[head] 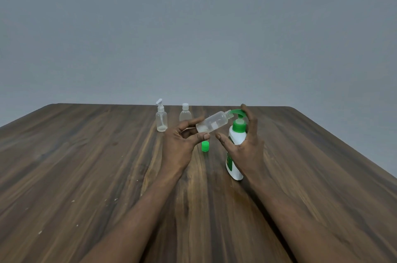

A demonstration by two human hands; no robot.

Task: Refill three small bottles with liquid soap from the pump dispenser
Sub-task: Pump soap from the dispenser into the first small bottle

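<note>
In the head view, a dark wooden tabletop (86, 166) stretched toward a plain grey wall (193, 26). The left hand (180, 144) held a small clear bottle (211, 124) above the tabletop, its fingers (198, 137) clamped on the bottle's base end; the bottle was tilted, its uncapped neck pointing up and to the right, right under the green spout of the soap dispenser (236, 140). A little pale liquid lay in the bottle's lower end. The dispenser, white with a green pump, stood on the tabletop just right of centre. The right hand (245, 146) was wrapped around it from the right side, with one finger on top of the pump head and the other fingers (224, 140) spread loosely apart in front of the body. A green cap (205, 146) sat on the tabletop between the two hands. Farther back stood a clear spray bottle (161, 117) and, to its right, a capped clear bottle (185, 112), both upright and apart from each other.
</note>
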